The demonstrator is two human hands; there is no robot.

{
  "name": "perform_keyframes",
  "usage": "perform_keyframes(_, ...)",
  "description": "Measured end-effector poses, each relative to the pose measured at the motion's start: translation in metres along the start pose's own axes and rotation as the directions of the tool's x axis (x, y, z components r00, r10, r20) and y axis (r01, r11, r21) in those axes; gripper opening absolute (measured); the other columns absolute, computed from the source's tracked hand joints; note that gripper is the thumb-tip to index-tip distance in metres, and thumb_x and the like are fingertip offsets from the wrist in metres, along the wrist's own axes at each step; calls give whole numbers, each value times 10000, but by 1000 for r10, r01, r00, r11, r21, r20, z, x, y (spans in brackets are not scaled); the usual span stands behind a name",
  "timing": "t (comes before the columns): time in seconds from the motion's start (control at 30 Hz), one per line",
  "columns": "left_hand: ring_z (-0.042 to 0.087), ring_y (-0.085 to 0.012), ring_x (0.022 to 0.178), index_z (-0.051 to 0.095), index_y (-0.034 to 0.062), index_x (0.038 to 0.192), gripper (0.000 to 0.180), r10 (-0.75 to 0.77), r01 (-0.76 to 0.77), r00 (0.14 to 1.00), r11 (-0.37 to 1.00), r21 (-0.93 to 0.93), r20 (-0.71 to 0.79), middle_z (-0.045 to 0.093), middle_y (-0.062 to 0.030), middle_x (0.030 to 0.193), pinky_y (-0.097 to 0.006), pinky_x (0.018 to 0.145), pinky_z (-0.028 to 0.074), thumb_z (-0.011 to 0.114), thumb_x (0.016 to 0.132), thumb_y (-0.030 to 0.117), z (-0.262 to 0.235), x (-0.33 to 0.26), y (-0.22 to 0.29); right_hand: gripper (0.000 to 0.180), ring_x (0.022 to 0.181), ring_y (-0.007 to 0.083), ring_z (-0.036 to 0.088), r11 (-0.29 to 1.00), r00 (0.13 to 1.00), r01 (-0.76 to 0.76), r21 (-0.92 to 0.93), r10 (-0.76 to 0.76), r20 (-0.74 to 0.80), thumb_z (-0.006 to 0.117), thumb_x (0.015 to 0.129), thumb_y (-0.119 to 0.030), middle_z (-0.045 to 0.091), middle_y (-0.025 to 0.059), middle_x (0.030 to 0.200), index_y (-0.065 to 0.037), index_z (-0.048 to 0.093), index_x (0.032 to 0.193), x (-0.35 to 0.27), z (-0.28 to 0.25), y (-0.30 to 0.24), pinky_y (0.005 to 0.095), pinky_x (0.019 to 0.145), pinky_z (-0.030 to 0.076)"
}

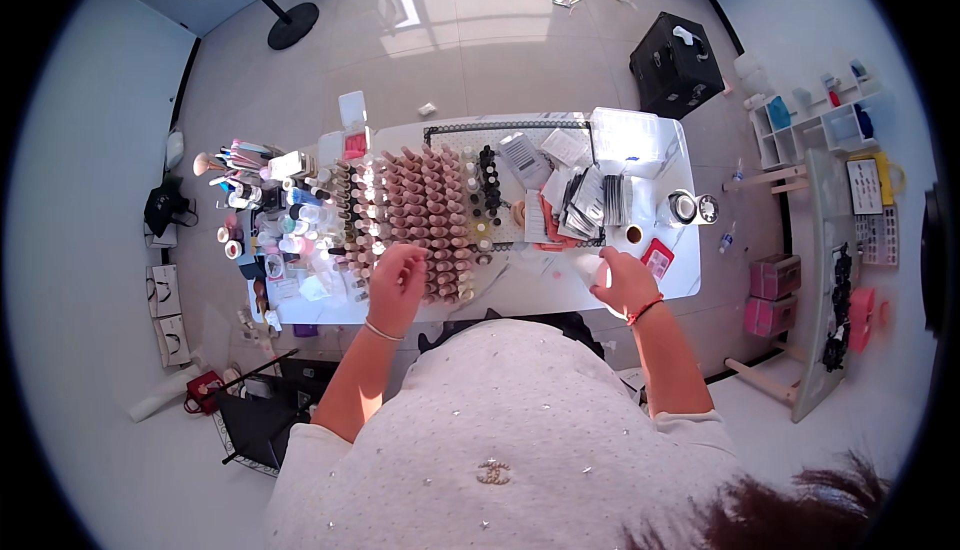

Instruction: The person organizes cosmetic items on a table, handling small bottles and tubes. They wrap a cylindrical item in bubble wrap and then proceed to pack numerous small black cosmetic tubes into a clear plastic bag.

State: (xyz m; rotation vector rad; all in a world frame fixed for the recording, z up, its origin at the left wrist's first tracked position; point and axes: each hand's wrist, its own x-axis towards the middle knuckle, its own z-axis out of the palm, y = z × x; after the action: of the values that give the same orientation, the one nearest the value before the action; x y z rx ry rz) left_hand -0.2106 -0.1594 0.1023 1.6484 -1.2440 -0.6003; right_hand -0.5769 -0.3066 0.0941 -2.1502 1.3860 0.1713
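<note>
Several rows of nail polish bottles with dusky pink caps stand upright on a white marbled table. At their near edge is my left hand, its fingers curled together in a pinch. What it holds, if anything, is too small to make out. My right hand, a red cord at its wrist, is closed at the table's near right. A small white object shows at its fingertips; its kind is unclear. Beside that hand lie a red-framed flat case and a small dark-filled cup.
Packets and sachets are heaped behind my right hand, near a clear plastic box. Dark bottles stand mid-table. Brushes and jars crowd the left end. A black case and a fan stand on the floor beyond.
</note>
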Motion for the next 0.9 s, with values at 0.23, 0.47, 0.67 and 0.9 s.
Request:
perform_keyframes(0.23, 647, -181, 846, 646, 40, 1097, 241, 104, -119, 801, 993, -14, 590, 658, -81, 1000, -301, 714, 528, 637, 863, -16, 117, 30, 43, 540, 907, 362, 680, 987, 991, 86, -137, -71, 110, 838, 710, -264, 631, 164, 1016, -85, 526, 1113, 6, 4, 6, 460, 746, 565)
perform_keyframes(0.47, 659, -242, 871, 650, 55, 1098, 230, -40, -22, 798, 995, 96, 601, 666, -103, 1006, -339, 760, 538, 641, 871, 18, 151, 35, 54, 600, 945, 366, 665, 965, 973, 218, 143, -205, -101, 800, 788, -365, 630, 162, 1089, -68, 538, 1238, -4, -9, 55, 445, 806, 549)
perform_keyframes(0.67, 643, -243, 848, 659, 56, 1075, 179, -130, 53, 816, 987, 152, 563, 665, -101, 970, -334, 731, 527, 660, 897, 56, 160, 33, 59, 572, 1047, 353, 626, 969, 986, -139, 203, 153, -59, 803, 774, -303, 640, 201, 1150, -21, 594, 1224, 4, -10, 170, 440, 908, 504)
perform_keyframes(0.9, 634, -238, 809, 660, 52, 1069, 163, -160, 98, 825, 985, 142, 542, 663, -95, 955, -326, 701, 519, 659, 906, 68, 166, 29, 66, 695, 1069, 382, 568, 999, 989, -27, -32, 22, -143, 889, 607, -234, 585, 182, 1158, -59, 574, 1202, -4, 12, 189, 453, 915, 496)
